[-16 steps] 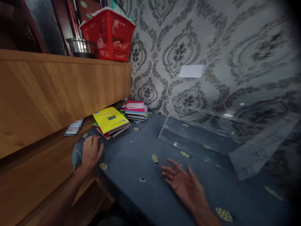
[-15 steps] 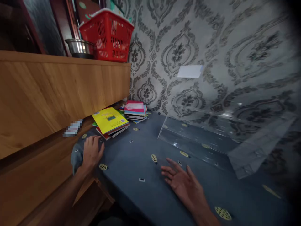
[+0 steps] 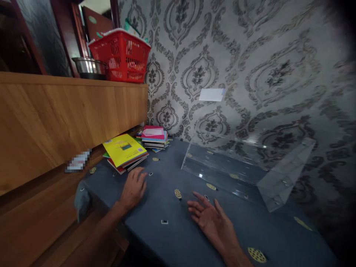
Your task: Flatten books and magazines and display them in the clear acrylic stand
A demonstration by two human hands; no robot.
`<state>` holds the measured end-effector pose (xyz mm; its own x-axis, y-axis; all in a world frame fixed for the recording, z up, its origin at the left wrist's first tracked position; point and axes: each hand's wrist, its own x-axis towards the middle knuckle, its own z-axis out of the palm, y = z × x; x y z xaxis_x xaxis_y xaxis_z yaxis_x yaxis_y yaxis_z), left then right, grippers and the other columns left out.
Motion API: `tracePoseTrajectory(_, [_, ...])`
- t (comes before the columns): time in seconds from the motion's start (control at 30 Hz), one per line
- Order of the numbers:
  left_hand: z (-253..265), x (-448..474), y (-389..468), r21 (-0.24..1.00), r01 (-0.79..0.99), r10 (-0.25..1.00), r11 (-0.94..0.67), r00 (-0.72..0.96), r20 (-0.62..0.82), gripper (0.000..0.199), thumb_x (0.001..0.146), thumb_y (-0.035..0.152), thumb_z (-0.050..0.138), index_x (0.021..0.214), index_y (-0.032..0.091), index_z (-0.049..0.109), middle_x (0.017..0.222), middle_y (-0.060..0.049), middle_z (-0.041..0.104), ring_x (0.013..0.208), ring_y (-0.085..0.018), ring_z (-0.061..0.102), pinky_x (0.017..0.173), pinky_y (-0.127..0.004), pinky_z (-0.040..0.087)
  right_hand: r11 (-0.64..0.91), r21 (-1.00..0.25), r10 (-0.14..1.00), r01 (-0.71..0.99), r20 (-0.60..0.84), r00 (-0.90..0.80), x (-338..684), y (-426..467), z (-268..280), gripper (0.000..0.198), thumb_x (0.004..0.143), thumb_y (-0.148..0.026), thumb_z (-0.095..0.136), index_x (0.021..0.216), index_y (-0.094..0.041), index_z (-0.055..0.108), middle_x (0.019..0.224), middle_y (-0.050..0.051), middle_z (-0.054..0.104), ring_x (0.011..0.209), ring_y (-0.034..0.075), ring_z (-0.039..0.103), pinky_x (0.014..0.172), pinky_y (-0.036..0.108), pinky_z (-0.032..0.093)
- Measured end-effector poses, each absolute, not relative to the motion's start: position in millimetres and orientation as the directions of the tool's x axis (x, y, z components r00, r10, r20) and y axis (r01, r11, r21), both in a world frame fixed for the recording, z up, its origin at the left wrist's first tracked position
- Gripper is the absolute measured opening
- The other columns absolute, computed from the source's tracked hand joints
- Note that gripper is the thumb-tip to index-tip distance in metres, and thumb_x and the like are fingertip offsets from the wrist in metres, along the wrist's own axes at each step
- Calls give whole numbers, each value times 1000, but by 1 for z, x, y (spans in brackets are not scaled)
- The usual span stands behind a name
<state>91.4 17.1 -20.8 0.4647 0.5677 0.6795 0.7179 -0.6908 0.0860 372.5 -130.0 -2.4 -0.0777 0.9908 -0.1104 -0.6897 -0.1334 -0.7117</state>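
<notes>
My left hand (image 3: 134, 188) is over the blue-grey tablecloth (image 3: 158, 193), palm down with loosely bent fingers and nothing in them. It is just in front of a stack of books with a yellow book (image 3: 124, 150) on top. Behind that stack stands a smaller pile topped by a pink book (image 3: 152, 132). My right hand (image 3: 214, 220) is empty too, its palm turned up and its fingers apart. Beyond its fingertips stands a clear acrylic stepped rack (image 3: 286, 178) against the wall, with a white label (image 3: 211, 94) near its upper part.
A wooden cabinet (image 3: 72, 115) borders the table on the left. On it are a red plastic basket (image 3: 122, 55) and a steel bowl (image 3: 90, 67). Patterned wallpaper (image 3: 200, 74) covers the wall behind. A blurred-out item (image 3: 78, 161) lies on the lower wooden ledge.
My left hand has moved right, from the table's left edge to in front of the yellow book. The right hand stays nearly in place. My view has tipped up and turned slightly right.
</notes>
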Motion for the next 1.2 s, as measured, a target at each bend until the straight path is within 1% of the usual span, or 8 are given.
tracePoseTrajectory(0.13, [-35, 106, 18, 142, 606, 571, -783, 608, 551, 17, 92, 15, 50, 106, 22, 58, 128, -12, 58, 119, -28, 55, 99, -49, 51, -127, -695, 992, -708, -106, -73, 369, -131, -1, 52, 81, -60, 72, 113, -20, 73, 101, 12, 77, 88, 20, 70, 77, 29, 53])
tracePoseTrajectory(0.27, [-36, 101, 21, 228, 628, 628, -744, 542, 559, 14, 94, 15, 47, 101, 20, 58, 119, -12, 61, 112, -27, 57, 94, -48, 53, -113, -693, 993, -712, -96, -63, 364, -132, 1, 51, 81, -59, 74, 113, -19, 73, 99, 11, 78, 87, 19, 70, 77, 28, 52])
tracePoseTrajectory(0.57, [-35, 97, 21, 340, 602, 657, -723, 445, 609, 16, 93, 16, 46, 97, 21, 62, 111, -10, 63, 107, -25, 58, 93, -44, 54, -86, -707, 995, -702, -93, -29, 362, -134, -2, 48, 84, -57, 70, 113, -19, 71, 99, 11, 77, 86, 20, 69, 75, 30, 52])
tracePoseTrajectory(0.67, [-34, 97, 20, 350, 603, 666, -717, 444, 599, 16, 93, 15, 47, 94, 21, 61, 109, -9, 63, 104, -24, 58, 91, -44, 54, -90, -686, 993, -722, -116, -14, 367, -137, -3, 46, 84, -56, 70, 114, -21, 71, 99, 9, 77, 87, 18, 69, 77, 29, 53])
tracePoseTrajectory(0.83, [-35, 98, 19, 346, 601, 663, -720, 449, 599, 16, 94, 13, 46, 94, 21, 60, 110, -9, 62, 103, -24, 58, 91, -43, 54, -62, -578, 984, -814, -174, 49, 379, -140, -9, 41, 83, -52, 71, 112, -23, 73, 97, 7, 77, 83, 18, 70, 76, 30, 55])
tracePoseTrajectory(0.93, [-34, 98, 18, 335, 609, 665, -719, 463, 587, 15, 96, 14, 45, 93, 21, 59, 109, -9, 62, 103, -24, 58, 90, -42, 54, -49, -558, 973, -828, -215, 87, 388, -139, -18, 37, 87, -54, 65, 111, -27, 73, 97, 6, 77, 82, 19, 70, 73, 33, 57])
tracePoseTrajectory(1.07, [-32, 99, 17, 310, 632, 676, -710, 487, 553, 15, 97, 15, 45, 94, 20, 59, 109, -9, 62, 102, -24, 58, 91, -42, 54, -91, -493, 954, -865, -294, 66, 401, -140, -34, 37, 90, -58, 57, 111, -32, 74, 96, 7, 78, 78, 23, 70, 72, 40, 58])
tracePoseTrajectory(1.2, [-36, 99, 14, 285, 662, 697, -693, 515, 499, 16, 98, 16, 44, 96, 21, 59, 108, -9, 63, 100, -24, 57, 91, -42, 53, -158, -389, 922, -908, -387, 6, 413, -144, -50, 41, 86, -67, 57, 109, -38, 75, 91, 8, 77, 76, 26, 69, 70, 44, 57])
